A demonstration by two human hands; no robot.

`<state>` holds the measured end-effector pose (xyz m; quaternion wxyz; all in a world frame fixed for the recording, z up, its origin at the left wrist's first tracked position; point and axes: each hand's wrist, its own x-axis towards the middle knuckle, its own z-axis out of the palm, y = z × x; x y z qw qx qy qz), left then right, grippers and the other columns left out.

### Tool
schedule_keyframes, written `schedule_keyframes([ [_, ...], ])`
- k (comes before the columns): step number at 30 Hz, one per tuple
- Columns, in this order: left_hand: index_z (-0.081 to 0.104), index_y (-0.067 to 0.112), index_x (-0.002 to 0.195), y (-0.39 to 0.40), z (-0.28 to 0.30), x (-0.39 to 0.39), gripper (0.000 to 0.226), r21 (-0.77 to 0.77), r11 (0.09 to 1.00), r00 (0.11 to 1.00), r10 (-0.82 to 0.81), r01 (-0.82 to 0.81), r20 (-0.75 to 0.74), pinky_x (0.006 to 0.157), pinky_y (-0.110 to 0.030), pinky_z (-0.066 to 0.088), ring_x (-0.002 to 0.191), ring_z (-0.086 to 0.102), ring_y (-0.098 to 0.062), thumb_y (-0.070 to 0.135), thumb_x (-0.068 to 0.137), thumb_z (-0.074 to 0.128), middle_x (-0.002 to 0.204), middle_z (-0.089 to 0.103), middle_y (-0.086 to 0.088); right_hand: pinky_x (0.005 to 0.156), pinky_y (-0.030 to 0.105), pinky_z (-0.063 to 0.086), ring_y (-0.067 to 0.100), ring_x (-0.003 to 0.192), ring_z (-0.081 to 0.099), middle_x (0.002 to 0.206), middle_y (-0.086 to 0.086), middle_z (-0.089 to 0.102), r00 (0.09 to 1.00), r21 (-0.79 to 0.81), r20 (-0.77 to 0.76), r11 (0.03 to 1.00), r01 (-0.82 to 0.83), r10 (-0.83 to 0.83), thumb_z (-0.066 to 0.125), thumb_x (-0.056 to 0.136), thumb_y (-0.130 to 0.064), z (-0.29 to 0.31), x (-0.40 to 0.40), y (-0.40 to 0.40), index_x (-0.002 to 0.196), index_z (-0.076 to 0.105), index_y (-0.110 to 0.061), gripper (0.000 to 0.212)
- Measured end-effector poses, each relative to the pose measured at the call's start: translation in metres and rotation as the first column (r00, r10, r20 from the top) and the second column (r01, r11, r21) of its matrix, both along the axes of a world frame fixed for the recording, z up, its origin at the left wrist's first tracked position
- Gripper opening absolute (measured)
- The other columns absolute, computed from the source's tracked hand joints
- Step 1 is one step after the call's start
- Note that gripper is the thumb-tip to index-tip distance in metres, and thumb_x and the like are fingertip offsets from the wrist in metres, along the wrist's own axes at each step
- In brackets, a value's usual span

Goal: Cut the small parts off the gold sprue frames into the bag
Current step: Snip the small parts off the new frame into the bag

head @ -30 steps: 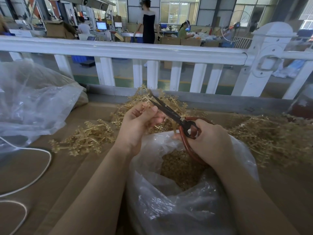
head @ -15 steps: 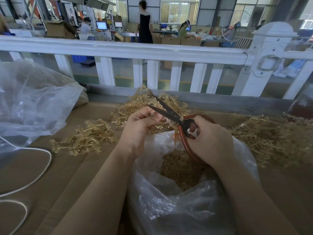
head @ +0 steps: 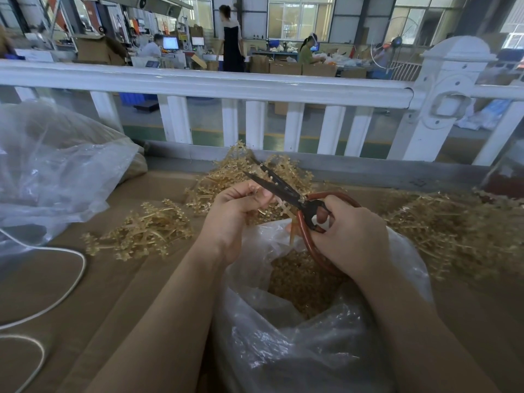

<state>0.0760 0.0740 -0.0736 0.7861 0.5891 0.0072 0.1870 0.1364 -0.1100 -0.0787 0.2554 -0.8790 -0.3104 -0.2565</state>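
Observation:
My left hand grips a gold sprue frame above the open clear plastic bag. Most of that frame is hidden by my fingers and the blades. My right hand holds black scissors by their red loop handles, and the blades are parted around the frame. Loose gold parts fill the bottom of the bag. More gold sprue frames lie in a heap behind my hands, in a small pile to the left and in a large pile on the right.
The brown cardboard worktop carries a white cable at the left. A big clear bag sits at the far left. A white railing runs along the back edge. People work in the hall beyond.
The scissors shifted slightly right and their blades opened around the frame. My left hand stayed gripping the frame above the bag.

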Motion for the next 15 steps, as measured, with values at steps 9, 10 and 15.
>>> schedule_keyframes([
  [9,0.075,0.024,0.075,0.0012,-0.0005,0.0002,0.004,0.035,0.999,1.000,-0.007,0.007,0.005,0.073,-0.029,0.034,0.086,0.047,-0.024,0.021,0.075,0.072,0.078,0.066,0.001,0.052,0.016,0.035,0.008,0.053,0.049,0.060,-0.021,0.047,0.998,-0.034,-0.047,0.999,-0.031,0.029,0.046,0.074,-0.067,-0.0030,0.0044,-0.0016,0.078,0.054,-0.028,0.040],
  [10,0.075,0.023,0.076,0.0014,-0.0010,0.0006,0.004,0.030,1.000,1.000,-0.007,0.006,0.007,0.075,-0.031,0.034,0.087,0.046,-0.025,0.021,0.075,0.072,0.078,0.066,-0.001,0.052,0.016,0.036,0.008,0.053,0.050,0.061,-0.018,0.050,0.998,-0.033,-0.048,0.999,-0.029,0.028,0.045,0.074,-0.068,-0.0033,0.0049,-0.0014,0.079,0.057,-0.026,0.044],
  [15,0.072,0.016,0.084,0.0019,-0.0016,0.0009,0.008,0.018,1.000,1.000,-0.017,0.017,0.004,0.081,-0.034,0.033,0.080,0.053,-0.016,0.018,0.076,0.070,0.078,0.066,-0.001,0.053,0.013,0.035,-0.002,0.055,0.048,0.063,-0.020,0.052,0.996,-0.020,-0.074,0.999,-0.049,0.047,0.045,0.075,-0.074,-0.0060,0.0082,-0.0027,0.083,0.058,-0.032,0.044],
])
